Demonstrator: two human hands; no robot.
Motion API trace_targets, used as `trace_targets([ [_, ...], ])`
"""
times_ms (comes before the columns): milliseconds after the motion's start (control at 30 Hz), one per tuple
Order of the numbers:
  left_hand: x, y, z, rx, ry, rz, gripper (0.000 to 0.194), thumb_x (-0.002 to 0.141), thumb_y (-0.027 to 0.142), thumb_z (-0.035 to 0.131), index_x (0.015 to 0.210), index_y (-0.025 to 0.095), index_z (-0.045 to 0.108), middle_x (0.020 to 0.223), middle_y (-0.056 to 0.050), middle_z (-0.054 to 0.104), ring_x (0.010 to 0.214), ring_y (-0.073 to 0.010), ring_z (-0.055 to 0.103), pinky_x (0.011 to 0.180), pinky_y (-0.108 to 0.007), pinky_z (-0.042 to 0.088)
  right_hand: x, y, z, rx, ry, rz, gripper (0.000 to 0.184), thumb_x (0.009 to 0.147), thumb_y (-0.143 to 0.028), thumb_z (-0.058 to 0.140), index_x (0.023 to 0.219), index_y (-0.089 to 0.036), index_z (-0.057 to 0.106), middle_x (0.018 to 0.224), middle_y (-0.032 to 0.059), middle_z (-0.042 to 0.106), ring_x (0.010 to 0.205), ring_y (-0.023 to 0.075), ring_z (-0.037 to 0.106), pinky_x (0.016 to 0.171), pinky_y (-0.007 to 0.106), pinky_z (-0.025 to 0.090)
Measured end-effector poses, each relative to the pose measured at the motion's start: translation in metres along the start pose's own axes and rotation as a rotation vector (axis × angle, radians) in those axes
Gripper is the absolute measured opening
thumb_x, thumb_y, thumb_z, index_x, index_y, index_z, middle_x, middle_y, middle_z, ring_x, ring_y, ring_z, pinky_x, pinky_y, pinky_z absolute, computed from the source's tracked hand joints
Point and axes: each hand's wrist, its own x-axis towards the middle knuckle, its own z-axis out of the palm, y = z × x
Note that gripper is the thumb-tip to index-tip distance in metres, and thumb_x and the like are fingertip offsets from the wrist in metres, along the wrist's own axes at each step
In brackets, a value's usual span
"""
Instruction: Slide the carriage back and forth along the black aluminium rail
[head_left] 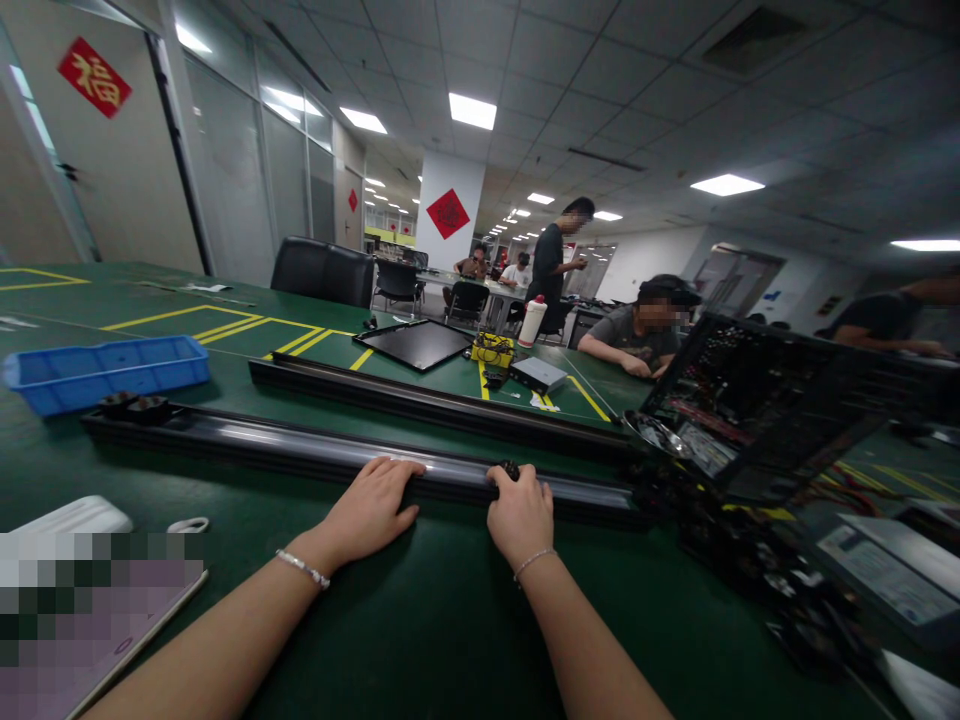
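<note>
A long black rail (270, 445) with a shiny grey channel lies lengthwise across the green table before me. My left hand (375, 505) rests on its near edge, fingers stretched over the channel and thumb apart, holding nothing. Farther right, my right hand (521, 510) is closed around a small black part (510, 468) sitting in the channel; my fingers partly cover it, and its kind cannot be made out. More small black parts (146, 405) sit at the rail's left end. Just behind lies a second long black rail (420, 405), roughly parallel and untouched.
A blue bin (112, 370) stands at left, with a phone (97, 630) nearer me. To the right are an open computer case (772, 400), tangled black cables (765, 570) and a grey metal box (892, 570). A black panel (416, 343) lies farther back; a person (637, 330) sits across.
</note>
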Motion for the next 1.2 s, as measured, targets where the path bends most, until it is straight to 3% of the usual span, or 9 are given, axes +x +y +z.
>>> trace_targets([
  [233, 0.001, 0.001, -0.001, -0.001, 0.005, 0.004, 0.042, 0.075, 0.029, 0.054, 0.115, 0.021, 0.047, 0.115, -0.006, 0.060, 0.108, -0.0228, 0.051, 0.100, -0.040, 0.031, -0.001, -0.002, -0.004, -0.013, -0.018, 0.002, 0.036, 0.074, -0.017, 0.052, 0.105, -0.033, 0.062, 0.104, 0.0061, 0.047, 0.095, 0.0194, 0.051, 0.098, 0.041, 0.023],
  [467, 0.001, 0.000, 0.000, -0.004, 0.005, 0.003, 0.041, 0.076, 0.028, 0.053, 0.116, 0.022, 0.047, 0.115, -0.005, 0.060, 0.109, -0.0224, 0.051, 0.101, -0.040, 0.031, -0.002, 0.002, -0.011, 0.067, -0.027, -0.020, 0.029, 0.080, -0.045, 0.050, 0.102, -0.034, 0.065, 0.108, 0.0061, 0.049, 0.101, 0.0218, 0.050, 0.098, 0.044, 0.024],
  [600, 0.000, 0.001, -0.002, -0.005, -0.011, -0.007, 0.042, 0.076, 0.028, 0.054, 0.117, 0.021, 0.047, 0.115, -0.006, 0.060, 0.110, -0.0227, 0.050, 0.102, -0.042, 0.029, 0.002, 0.008, -0.008, 0.117, 0.028, -0.004, 0.039, 0.090, -0.043, 0.033, 0.125, -0.038, 0.050, 0.105, 0.0051, 0.053, 0.102, 0.0181, 0.050, 0.097, 0.040, 0.026],
  [700, 0.000, 0.002, -0.003, -0.007, -0.020, -0.016, 0.042, 0.076, 0.027, 0.053, 0.117, 0.020, 0.047, 0.115, -0.006, 0.060, 0.110, -0.0226, 0.051, 0.102, -0.042, 0.029, 0.007, 0.011, -0.002, 0.127, 0.099, 0.017, 0.046, 0.089, -0.040, 0.037, 0.135, -0.034, 0.039, 0.098, 0.0043, 0.055, 0.096, 0.0173, 0.052, 0.093, 0.034, 0.030],
  [833, 0.001, 0.002, -0.003, -0.009, -0.014, -0.017, 0.041, 0.077, 0.028, 0.053, 0.116, 0.021, 0.047, 0.115, -0.005, 0.060, 0.110, -0.0222, 0.051, 0.102, -0.041, 0.029, 0.013, 0.012, 0.004, 0.164, 0.144, 0.081, 0.041, 0.084, -0.039, 0.047, 0.120, -0.024, 0.055, 0.099, 0.0066, 0.056, 0.097, 0.0189, 0.052, 0.088, 0.030, 0.034],
  [933, 0.001, 0.002, -0.002, -0.010, -0.013, -0.016, 0.041, 0.077, 0.028, 0.053, 0.117, 0.021, 0.047, 0.114, -0.005, 0.060, 0.110, -0.0222, 0.051, 0.102, -0.041, 0.029, 0.015, 0.012, 0.006, 0.203, 0.194, 0.112, 0.032, 0.079, -0.037, 0.050, 0.106, -0.024, 0.063, 0.105, 0.0073, 0.056, 0.101, 0.0205, 0.050, 0.088, 0.031, 0.035],
  [1033, 0.001, 0.002, -0.002, 0.000, -0.018, -0.019, 0.042, 0.076, 0.028, 0.053, 0.117, 0.021, 0.047, 0.114, -0.005, 0.061, 0.109, -0.0221, 0.051, 0.102, -0.041, 0.028, 0.016, 0.012, 0.004, 0.227, 0.232, 0.095, 0.027, 0.076, -0.033, 0.052, 0.098, -0.023, 0.064, 0.109, 0.0074, 0.056, 0.106, 0.0221, 0.047, 0.093, 0.036, 0.032],
  [1200, 0.000, 0.002, -0.002, 0.006, -0.023, -0.025, 0.041, 0.077, 0.027, 0.052, 0.118, 0.021, 0.047, 0.114, -0.005, 0.061, 0.110, -0.0220, 0.051, 0.103, -0.041, 0.027, 0.017, 0.010, 0.002, 0.276, 0.173, 0.100, 0.022, 0.075, -0.032, 0.049, 0.091, -0.023, 0.060, 0.096, 0.0045, 0.062, 0.101, 0.0216, 0.050, 0.101, 0.047, 0.022],
])
